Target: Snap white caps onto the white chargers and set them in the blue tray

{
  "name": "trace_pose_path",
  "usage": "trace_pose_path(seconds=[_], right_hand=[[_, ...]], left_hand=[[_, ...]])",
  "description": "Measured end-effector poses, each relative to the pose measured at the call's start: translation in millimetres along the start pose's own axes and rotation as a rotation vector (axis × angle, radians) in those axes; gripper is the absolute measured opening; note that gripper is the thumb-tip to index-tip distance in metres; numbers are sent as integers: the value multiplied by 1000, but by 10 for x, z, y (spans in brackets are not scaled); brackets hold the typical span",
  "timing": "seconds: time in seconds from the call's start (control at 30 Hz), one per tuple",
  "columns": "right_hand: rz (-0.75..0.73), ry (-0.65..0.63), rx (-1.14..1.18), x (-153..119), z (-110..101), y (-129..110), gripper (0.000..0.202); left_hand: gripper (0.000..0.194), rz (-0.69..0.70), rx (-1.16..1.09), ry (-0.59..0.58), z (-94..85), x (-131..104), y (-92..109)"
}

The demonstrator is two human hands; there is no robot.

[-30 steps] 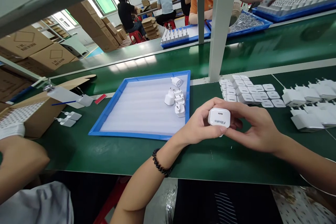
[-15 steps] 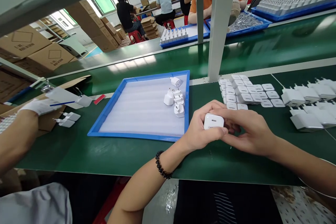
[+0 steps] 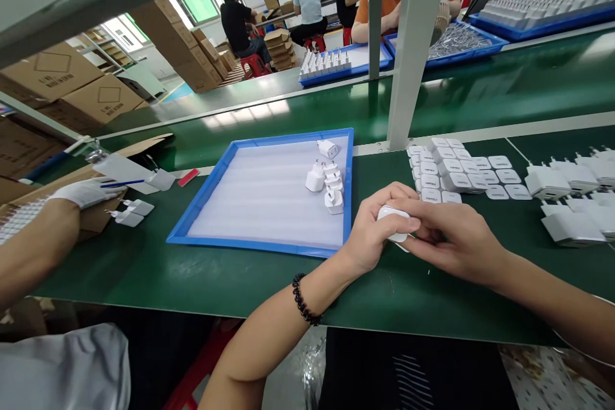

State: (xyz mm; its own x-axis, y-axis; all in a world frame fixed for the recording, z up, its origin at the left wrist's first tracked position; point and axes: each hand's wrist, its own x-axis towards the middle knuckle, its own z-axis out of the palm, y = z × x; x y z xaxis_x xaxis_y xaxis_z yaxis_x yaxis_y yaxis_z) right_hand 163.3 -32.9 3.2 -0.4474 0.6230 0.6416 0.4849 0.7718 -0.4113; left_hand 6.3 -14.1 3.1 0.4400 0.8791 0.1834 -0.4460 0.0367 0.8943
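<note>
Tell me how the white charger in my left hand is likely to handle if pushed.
The white charger is probably stiff: it shows no dent in the grip of the left hand. Its smooth surface might make it somewhat slippery. Pushed along the green table, it would likely slide rather than roll, given its blocky, round-cornered shape.

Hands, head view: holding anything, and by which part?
White charger: left hand grips its body, thumb across the near face; right hand's contact partly hidden.
</note>
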Motion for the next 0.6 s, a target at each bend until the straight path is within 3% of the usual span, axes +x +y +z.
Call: trace_pose_path(seconds=[0.23, 0.47, 0.6], right_hand=[[42, 4, 79, -1, -23, -21, 32], [-54, 11, 3, 1, -40, -22, 30], [-64, 43, -18, 5, -26, -40, 27]], left_hand=[[34, -33, 47, -114, -20, 10, 71], [22, 33, 129, -168, -48, 7, 112], [18, -8, 120, -189, -50, 11, 124]])
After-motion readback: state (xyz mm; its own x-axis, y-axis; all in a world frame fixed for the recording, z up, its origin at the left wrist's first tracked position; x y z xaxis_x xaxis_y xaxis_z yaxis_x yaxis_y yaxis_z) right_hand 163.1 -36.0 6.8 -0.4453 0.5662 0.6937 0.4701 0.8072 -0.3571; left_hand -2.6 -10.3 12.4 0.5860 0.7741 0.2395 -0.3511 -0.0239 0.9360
